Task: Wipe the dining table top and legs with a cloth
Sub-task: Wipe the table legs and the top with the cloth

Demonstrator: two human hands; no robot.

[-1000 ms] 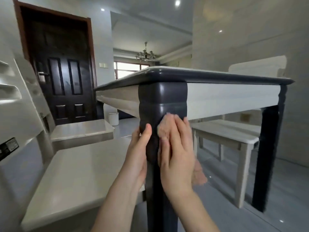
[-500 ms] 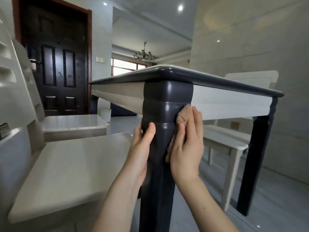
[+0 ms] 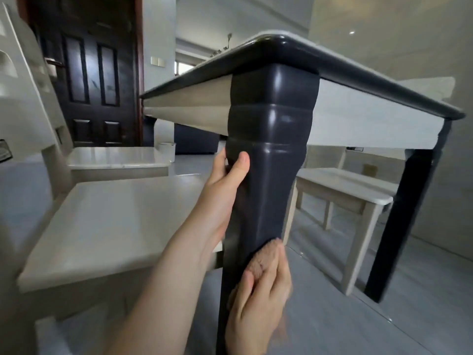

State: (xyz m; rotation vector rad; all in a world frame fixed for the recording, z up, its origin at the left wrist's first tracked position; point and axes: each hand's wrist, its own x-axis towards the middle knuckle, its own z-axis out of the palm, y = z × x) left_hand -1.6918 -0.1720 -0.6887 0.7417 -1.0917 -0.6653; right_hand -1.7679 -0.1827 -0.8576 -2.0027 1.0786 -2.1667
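The right hand [image 3: 258,301] is closed over a pinkish cloth [image 3: 263,257], pressing it flat against the near corner leg [image 3: 266,175] of the desk [image 3: 345,70]; a tuft of cloth shows just above the fingers [image 3: 279,260]. The hand looks blurred, so it is probably mid-stroke. Above it and to its left, the left hand [image 3: 225,180] grips the leg's far side with its thumb across the front edge, holding only the leg, apparently to brace.

The leg's long axis runs upright, so from the right hand the surface to be wiped lies directly above and below, and I judge the next stroke must follow that line. The carved, wider upper section sits above the left hand; the slimmer shaft continues below the right hand, out of view. The right hand alone carries the cloth and is nearer the lower leg.

Farther off, a second dark leg [image 3: 399,221] stands to the right, a pale chair [image 3: 107,221] sits left of both hands, and another pale chair [image 3: 353,190] is tucked beneath the desk.
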